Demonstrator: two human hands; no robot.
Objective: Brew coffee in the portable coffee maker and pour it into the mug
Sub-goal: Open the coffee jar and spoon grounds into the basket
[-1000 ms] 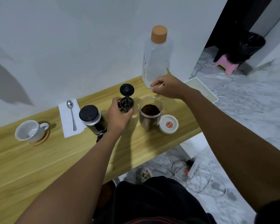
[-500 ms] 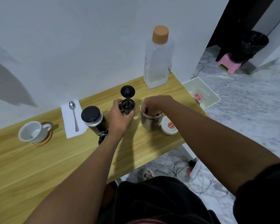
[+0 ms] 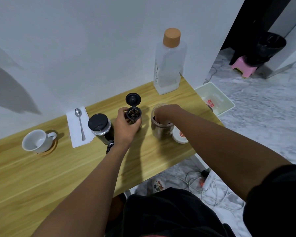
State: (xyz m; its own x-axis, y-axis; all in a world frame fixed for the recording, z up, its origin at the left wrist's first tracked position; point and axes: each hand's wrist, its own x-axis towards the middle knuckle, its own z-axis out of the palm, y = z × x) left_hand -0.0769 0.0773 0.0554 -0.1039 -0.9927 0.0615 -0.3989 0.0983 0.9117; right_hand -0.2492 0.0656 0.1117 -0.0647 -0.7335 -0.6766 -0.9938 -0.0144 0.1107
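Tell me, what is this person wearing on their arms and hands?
Nothing on either hand: the left hand and right hand are bare, with no gloves, rings or watch visible. Both forearms are uncovered. A black sleeve covers the right upper arm, matching the dark garment below.

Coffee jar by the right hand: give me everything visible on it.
The coffee jar is a clear, glass-looking cylinder, upright on the wooden table, dark with ground coffee for most of its height. Its mouth is open; the right hand reaches into it, fingertips hidden inside. A white lid with a red mark lies beside its base, on the right. Whether the two touch is unclear.
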